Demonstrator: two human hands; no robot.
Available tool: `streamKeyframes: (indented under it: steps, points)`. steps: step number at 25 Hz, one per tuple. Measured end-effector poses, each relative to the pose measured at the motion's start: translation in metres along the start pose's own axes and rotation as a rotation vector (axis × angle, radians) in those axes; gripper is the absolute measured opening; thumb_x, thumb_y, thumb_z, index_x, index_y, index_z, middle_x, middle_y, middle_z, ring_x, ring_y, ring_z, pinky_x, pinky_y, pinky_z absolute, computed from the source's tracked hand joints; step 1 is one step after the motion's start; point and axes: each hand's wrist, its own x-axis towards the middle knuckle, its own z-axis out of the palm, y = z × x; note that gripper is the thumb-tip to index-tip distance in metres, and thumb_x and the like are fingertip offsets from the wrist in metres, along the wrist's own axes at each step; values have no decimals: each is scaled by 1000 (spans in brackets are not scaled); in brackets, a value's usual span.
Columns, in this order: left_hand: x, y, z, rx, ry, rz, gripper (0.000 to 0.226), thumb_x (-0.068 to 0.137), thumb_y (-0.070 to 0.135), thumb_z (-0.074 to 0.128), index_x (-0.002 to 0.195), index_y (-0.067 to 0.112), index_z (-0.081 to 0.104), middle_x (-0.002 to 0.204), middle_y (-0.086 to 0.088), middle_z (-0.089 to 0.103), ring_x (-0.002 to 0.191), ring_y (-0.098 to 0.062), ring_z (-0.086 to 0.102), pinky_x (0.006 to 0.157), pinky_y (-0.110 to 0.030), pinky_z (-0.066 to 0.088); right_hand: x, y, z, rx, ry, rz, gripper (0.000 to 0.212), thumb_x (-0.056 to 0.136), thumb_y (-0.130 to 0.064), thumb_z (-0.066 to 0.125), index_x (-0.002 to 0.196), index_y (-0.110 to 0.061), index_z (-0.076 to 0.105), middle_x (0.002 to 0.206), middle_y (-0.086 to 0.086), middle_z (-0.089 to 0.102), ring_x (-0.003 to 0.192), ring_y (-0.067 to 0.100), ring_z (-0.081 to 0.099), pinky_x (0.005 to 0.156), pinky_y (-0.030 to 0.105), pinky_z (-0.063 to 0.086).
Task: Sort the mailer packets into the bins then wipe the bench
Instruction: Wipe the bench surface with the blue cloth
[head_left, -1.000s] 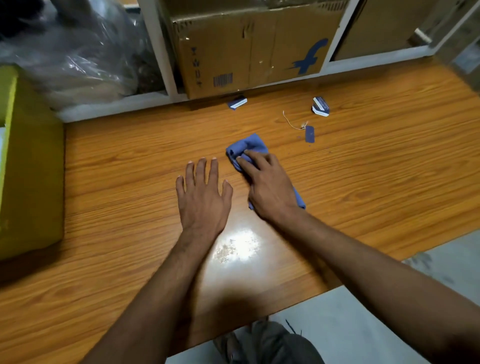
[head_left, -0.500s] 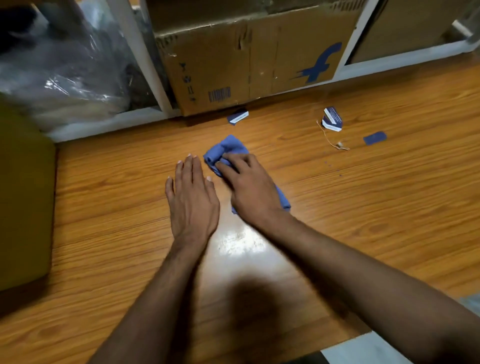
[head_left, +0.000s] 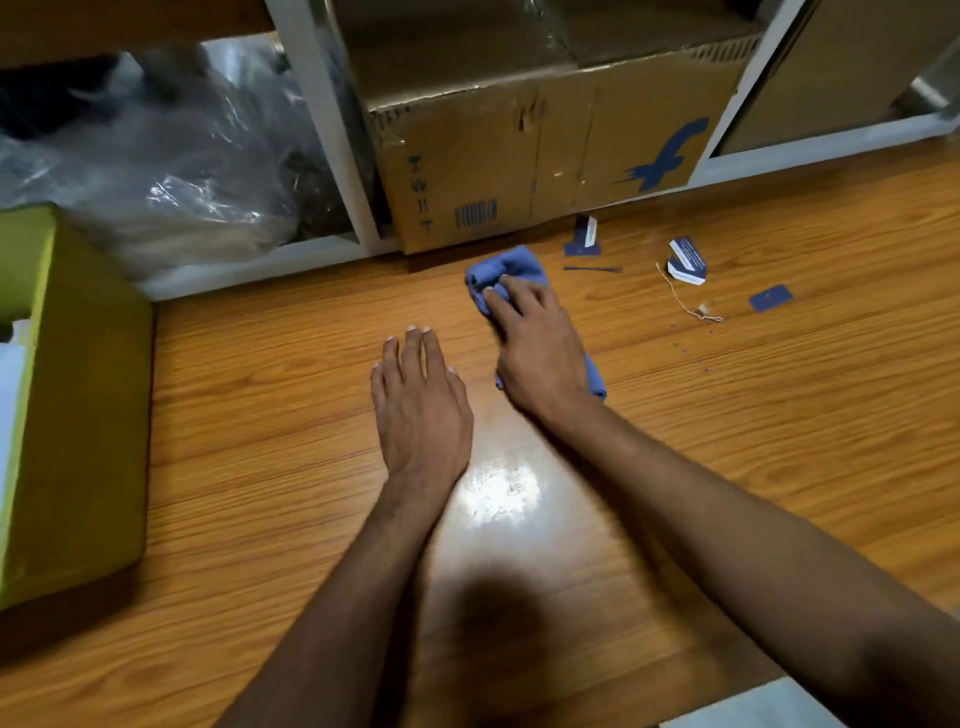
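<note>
As right hand, fingers uncurled, pushes blue cloth farther back toward box, left hand lies flat on bench; wiping stage underway.

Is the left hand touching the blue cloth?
No, the left hand lies flat on the bench, apart from the blue cloth under the right hand.
</note>
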Motion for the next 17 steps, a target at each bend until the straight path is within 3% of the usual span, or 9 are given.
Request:
streamKeyframes:
  steps: [3,5,8,11,15,17]
  points:
    - [11,-2,2,-15,-33,41,56,108,32,30,160,10,29,168,-7,28,156,-25,21,126,-46,19,39,-18,13,-90,-62,-258,58,91,-25,48,148,-13,50,148,10,52,137,29,43,112,41,39]
    - [12,-3,3,-14,-37,39,58,110,38,24,162,12,24,170,-5,21,157,-23,15,126,-45,14,58,-1,12,-180,-18,-181,54,96,-28,39,147,-13,49,142,11,56,132,29,47,111,41,39]
    - [11,-2,2,26,-43,92,56,110,34,25,161,11,26,169,-8,22,157,-27,16,126,-46,15,58,69,-5,-287,55,42,55,89,-20,43,139,-1,54,135,23,59,128,40,52,111,47,41]
    - [26,8,3,24,-76,244,55,107,26,29,159,5,29,168,-13,25,157,-29,19,125,-44,18,49,82,-23,-143,-2,226,64,83,-16,46,145,-2,49,151,22,48,142,38,41,119,44,31]
    - [55,45,9,-23,-114,204,58,107,29,31,161,8,23,170,-10,18,158,-28,14,126,-43,16,8,22,-5,-14,-1,-39,57,83,-18,47,137,-8,62,144,15,57,137,32,48,113,37,37]
    - [62,53,14,-8,-90,207,58,107,31,31,161,11,24,170,-9,20,157,-28,15,126,-44,17,24,40,-10,-24,-13,-91,58,81,-20,53,138,-10,61,144,13,56,136,31,48,111,38,39]
